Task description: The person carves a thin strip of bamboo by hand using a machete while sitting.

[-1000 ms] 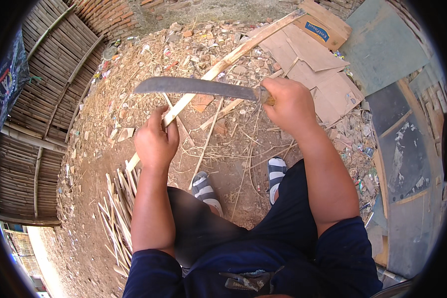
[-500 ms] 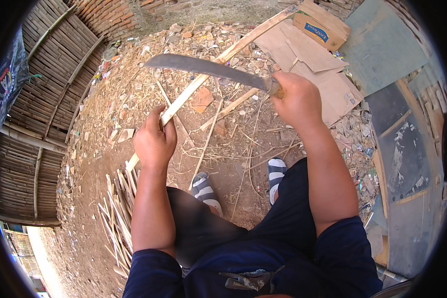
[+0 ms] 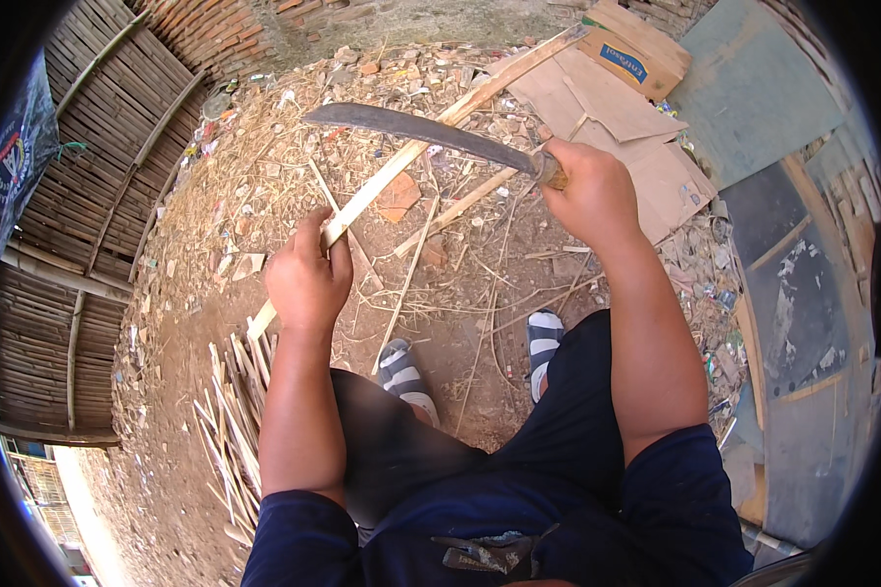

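Note:
My left hand (image 3: pixel 305 276) is closed round the lower part of a long pale wooden strip (image 3: pixel 387 181), which slants up and away to the right. In my right hand (image 3: pixel 594 193) is a machete (image 3: pixel 431 130), gripped by its wooden handle. Its dark, curved blade points left and crosses over the strip in this view; I cannot tell whether it touches the wood. The strip's short near end sticks out below my left hand.
Several thin split sticks (image 3: pixel 227 440) lie piled by my left forearm. A shorter piece of wood (image 3: pixel 455 212) rests on the littered ground ahead. Flattened cardboard (image 3: pixel 607 147) and a cardboard box (image 3: pixel 636 54) lie at the far right. A bamboo wall (image 3: pixel 78 225) stands on the left.
The machete and my right hand have shifted slightly to the right. My left hand and the strip have moved only a little.

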The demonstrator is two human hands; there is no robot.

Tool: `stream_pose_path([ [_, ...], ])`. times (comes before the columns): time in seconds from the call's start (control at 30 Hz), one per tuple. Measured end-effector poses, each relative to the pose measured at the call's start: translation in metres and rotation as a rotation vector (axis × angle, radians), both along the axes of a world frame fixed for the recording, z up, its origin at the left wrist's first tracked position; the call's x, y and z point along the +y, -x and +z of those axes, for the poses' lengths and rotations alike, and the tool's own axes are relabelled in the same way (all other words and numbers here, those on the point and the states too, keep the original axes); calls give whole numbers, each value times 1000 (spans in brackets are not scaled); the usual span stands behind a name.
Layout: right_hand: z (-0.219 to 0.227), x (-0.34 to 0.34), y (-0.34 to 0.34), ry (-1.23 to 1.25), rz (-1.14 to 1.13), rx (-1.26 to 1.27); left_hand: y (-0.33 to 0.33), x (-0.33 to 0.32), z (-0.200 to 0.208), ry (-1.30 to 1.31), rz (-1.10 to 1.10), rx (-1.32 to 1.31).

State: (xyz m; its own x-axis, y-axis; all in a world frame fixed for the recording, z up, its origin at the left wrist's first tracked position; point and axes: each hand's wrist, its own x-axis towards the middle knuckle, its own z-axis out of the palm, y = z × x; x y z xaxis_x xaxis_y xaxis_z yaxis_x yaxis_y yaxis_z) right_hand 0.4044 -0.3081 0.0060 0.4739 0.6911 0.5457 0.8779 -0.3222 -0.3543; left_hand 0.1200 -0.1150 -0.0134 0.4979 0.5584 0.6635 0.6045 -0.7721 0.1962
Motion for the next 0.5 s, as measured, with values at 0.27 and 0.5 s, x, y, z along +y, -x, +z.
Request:
stream_pose_path([
  [0.27, -3, 3, 1, -49, 23, -57, -1, -4, 7, 240, -92, 26],
  [0.5, -1, 3, 4, -105, 15, -15, 1, 0, -2, 305, -116, 28],
])
